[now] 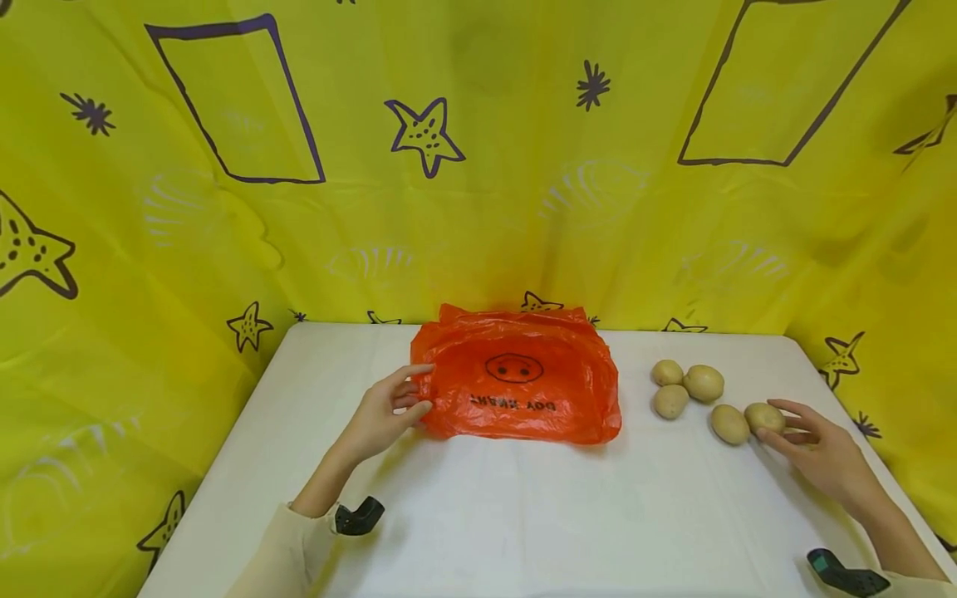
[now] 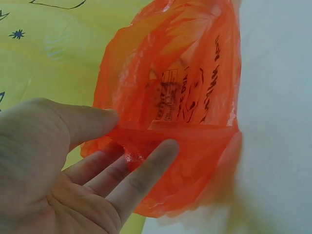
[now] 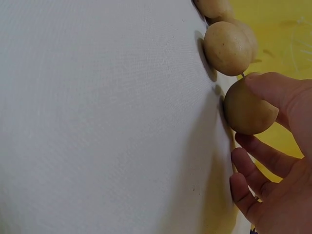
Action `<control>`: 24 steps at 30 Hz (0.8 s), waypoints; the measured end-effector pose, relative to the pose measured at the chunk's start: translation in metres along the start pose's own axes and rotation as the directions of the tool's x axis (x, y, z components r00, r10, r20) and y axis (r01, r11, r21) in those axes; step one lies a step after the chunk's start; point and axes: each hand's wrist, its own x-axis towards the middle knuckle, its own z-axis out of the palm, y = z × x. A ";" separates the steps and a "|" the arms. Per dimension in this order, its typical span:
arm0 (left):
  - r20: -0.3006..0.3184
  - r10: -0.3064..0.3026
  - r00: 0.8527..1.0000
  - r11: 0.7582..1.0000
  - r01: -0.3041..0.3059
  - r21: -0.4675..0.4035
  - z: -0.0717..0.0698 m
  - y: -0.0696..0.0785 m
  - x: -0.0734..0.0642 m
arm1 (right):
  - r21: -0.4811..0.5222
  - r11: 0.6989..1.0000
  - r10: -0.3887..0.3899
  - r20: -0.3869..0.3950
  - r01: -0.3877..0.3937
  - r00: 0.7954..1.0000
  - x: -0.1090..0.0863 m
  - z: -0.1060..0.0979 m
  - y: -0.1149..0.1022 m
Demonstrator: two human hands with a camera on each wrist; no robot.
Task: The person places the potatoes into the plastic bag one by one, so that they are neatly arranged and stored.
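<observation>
A red plastic bag [image 1: 516, 399] with a printed pig-snout face and lettering lies on the table. At its left edge is my left hand [image 1: 385, 418]. The left wrist view shows the thumb and fingers of this left hand [image 2: 92, 170] bent about the bag's side film [image 2: 180, 151], some fingertips hidden. On the right, my right hand [image 1: 818, 453] holds a potato [image 1: 764, 418] between thumb and fingers. In the right wrist view the thumb lies across that potato [image 3: 248, 109], which appears to rest on the table. Another potato [image 1: 728, 424] sits just left of it.
Several other potatoes are grouped behind, among them a larger potato [image 1: 704, 383] and a lower potato [image 1: 670, 402]. A white cloth covers the table [image 1: 538, 515]. Yellow patterned curtain [image 1: 493, 232] encloses the back and both sides.
</observation>
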 end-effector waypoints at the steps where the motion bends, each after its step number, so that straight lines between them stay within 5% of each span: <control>1: -0.004 0.005 1.000 1.000 -0.005 -0.002 0.001 0.000 0.000 | 0.005 1.000 0.000 -0.007 0.000 1.000 0.000 0.000 0.000; 14: -0.021 -0.036 0.999 0.999 0.035 -0.023 0.010 0.003 0.003 | 0.059 0.998 -0.016 -0.064 0.020 0.998 -0.002 -0.009 -0.006; 24: -0.016 -0.013 1.000 1.000 0.013 0.002 0.008 0.003 0.002 | 0.113 0.989 -0.089 -0.098 0.100 0.991 -0.006 -0.012 -0.036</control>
